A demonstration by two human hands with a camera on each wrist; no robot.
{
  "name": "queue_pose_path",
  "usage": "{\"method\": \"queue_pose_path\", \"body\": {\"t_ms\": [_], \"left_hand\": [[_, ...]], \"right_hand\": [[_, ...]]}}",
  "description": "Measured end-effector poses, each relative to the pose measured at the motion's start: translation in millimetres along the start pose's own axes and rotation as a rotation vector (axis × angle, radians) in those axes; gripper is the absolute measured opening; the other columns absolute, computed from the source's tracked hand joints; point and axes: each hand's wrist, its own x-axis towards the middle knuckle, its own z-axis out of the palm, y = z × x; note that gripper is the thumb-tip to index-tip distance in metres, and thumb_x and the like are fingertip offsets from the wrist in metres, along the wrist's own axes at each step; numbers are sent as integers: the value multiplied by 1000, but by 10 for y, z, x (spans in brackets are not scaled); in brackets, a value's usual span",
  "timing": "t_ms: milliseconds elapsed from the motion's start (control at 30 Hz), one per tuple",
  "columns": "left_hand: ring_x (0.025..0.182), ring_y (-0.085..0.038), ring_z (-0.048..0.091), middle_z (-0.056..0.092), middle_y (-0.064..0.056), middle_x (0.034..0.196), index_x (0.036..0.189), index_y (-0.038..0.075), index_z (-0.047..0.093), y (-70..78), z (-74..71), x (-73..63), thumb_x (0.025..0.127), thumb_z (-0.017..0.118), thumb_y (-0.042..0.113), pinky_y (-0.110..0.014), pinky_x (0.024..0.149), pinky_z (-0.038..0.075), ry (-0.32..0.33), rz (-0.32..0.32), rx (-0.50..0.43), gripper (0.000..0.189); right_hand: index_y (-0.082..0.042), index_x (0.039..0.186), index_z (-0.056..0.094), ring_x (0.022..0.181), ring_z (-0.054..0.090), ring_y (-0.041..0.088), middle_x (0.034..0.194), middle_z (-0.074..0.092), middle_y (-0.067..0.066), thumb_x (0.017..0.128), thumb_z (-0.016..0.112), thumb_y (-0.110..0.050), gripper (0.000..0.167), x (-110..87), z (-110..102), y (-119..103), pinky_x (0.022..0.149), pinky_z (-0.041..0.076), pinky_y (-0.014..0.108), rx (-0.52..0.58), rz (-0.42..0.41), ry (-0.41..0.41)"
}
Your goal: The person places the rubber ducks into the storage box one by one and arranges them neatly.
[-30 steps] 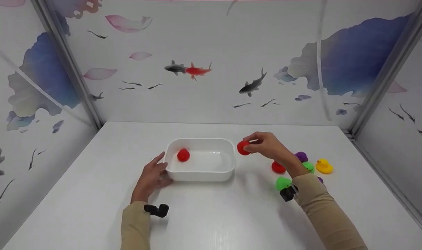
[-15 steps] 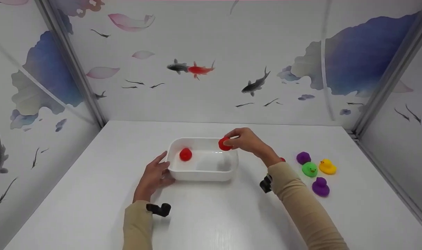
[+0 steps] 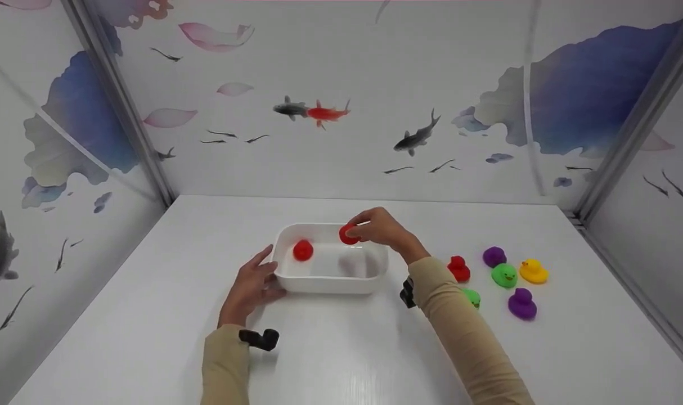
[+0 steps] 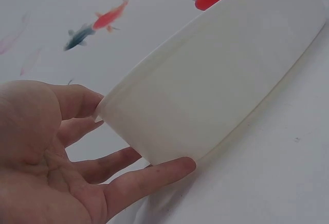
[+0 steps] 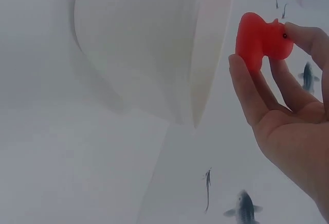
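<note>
A red rubber duck [image 5: 254, 41] is pinched between the thumb and fingers of my right hand [image 3: 382, 229], above the right half of a white plastic tub [image 3: 324, 286]. The right wrist view shows its head and a black eye. Inside the tub, toward the left, lies another red object [image 3: 303, 250], seen only from above. My left hand [image 3: 253, 287] rests against the tub's left end, its fairly straight fingers [image 4: 164, 176] touching the wall and rim.
On the table's right side are a red duck [image 3: 459, 270], a green duck [image 3: 505, 275], a yellow duck [image 3: 534, 271], a purple duck [image 3: 522, 305] and a purple object [image 3: 494, 257]. Another green duck [image 3: 472, 298] is partly behind my right sleeve. Printed walls enclose the table.
My right hand has carried the red duck leftward, from beside the tub to over it. My left hand has stayed on the tub's left end. The right-hand ducks are less covered by my arm.
</note>
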Motion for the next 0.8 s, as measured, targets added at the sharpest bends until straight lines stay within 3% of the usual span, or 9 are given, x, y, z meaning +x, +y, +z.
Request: {"method": "queue_pose_path", "body": {"t_ms": [367, 633, 800], "left_hand": [[135, -40, 53, 46, -21, 153, 157, 26, 34, -20, 13, 9, 104, 51, 19, -54, 100, 54, 3, 12, -4, 57], [139, -38, 49, 44, -18, 155, 157, 29, 33, -10, 17, 31, 103, 52, 21, -53, 101, 53, -7, -4, -16, 57], [140, -38, 48, 44, -18, 156, 158, 29, 31, -5, -5, 9, 104, 51, 21, -52, 102, 53, -5, -8, 1, 58]], "right_hand": [[-3, 119, 70, 105, 67, 27, 120, 70, 14, 93, 72, -20, 31, 177, 271, 58, 100, 57, 39, 96, 44, 8], [-5, 118, 71, 109, 64, 31, 118, 70, 13, 94, 70, -21, 29, 240, 454, -19, 105, 53, 45, 47, 77, -4], [-2, 117, 71, 102, 65, 27, 115, 71, 15, 94, 70, -17, 27, 286, 549, -36, 101, 56, 40, 26, 64, -11]]}}
